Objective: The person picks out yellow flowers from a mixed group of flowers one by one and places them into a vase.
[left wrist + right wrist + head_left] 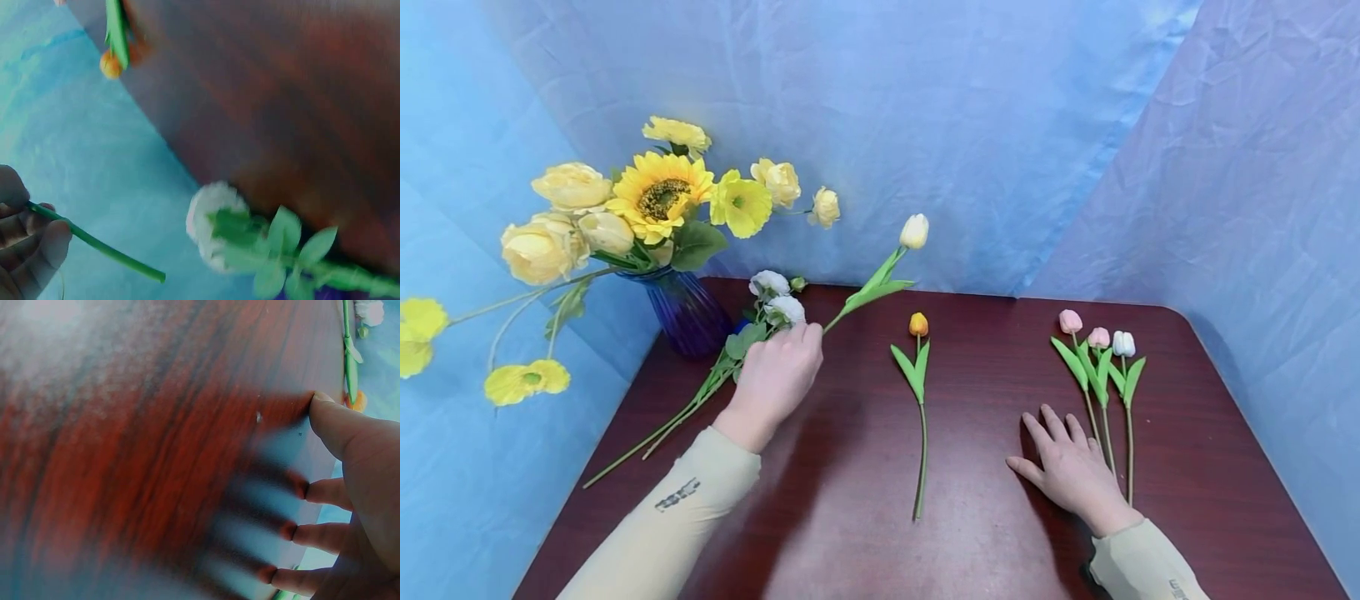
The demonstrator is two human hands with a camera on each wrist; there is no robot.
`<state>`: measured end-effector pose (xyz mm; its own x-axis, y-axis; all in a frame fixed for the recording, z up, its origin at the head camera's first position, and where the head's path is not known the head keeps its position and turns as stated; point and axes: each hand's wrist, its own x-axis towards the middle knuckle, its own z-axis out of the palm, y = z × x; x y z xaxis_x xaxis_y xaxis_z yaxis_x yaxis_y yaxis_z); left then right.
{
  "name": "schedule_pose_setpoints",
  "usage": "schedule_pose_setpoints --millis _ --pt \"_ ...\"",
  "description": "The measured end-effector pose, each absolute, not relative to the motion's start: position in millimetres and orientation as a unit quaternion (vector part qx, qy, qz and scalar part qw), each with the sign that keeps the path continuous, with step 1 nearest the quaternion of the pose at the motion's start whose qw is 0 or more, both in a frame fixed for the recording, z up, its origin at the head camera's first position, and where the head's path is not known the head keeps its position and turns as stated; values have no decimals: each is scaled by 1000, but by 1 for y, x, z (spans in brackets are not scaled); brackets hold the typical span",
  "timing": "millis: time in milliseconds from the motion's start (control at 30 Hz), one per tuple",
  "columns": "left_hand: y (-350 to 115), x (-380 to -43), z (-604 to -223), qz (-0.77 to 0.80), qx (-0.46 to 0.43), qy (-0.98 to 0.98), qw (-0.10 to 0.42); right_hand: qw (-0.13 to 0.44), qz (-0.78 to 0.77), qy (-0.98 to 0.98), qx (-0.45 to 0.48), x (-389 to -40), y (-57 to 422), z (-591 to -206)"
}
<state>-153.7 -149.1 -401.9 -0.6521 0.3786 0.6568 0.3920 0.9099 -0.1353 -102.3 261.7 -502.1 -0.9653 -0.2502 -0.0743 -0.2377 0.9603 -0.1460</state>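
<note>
My left hand (781,373) pinches the stem of a white tulip (914,232), its bloom tilted up to the right. In the left wrist view the cut end of that green stem (119,255) sticks out past the fingertips. Beneath and beside this hand lie white flowers (785,310) with long stems on the table. My right hand (1070,468) is spread on the tabletop with fingers extended, holding nothing. Close by it lie two pink tulips (1071,322) and another white tulip (1123,343). Between the hands lies an orange tulip (918,324).
A blue ribbed glass vase (688,312) stands at the table's back left. It holds a sunflower (662,197) and several yellow flowers, some drooping far left. The dark red table (992,383) meets blue cloth (970,150) behind.
</note>
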Motion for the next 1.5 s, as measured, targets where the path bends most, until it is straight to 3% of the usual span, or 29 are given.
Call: schedule_pose_setpoints --millis 167,433,867,1500 --pt "-169 -166 -378 -2 -232 -876 423 47 -72 989 -121 -103 262 -503" --pt "-207 -173 -352 -4 -251 -854 456 38 -71 989 -128 -104 263 -506" --pt "-241 -182 -348 -17 -236 -820 521 44 -83 988 -125 -103 265 -509" --pt "-271 -191 -356 -189 -26 -837 512 47 -82 988 -122 -104 264 -512"
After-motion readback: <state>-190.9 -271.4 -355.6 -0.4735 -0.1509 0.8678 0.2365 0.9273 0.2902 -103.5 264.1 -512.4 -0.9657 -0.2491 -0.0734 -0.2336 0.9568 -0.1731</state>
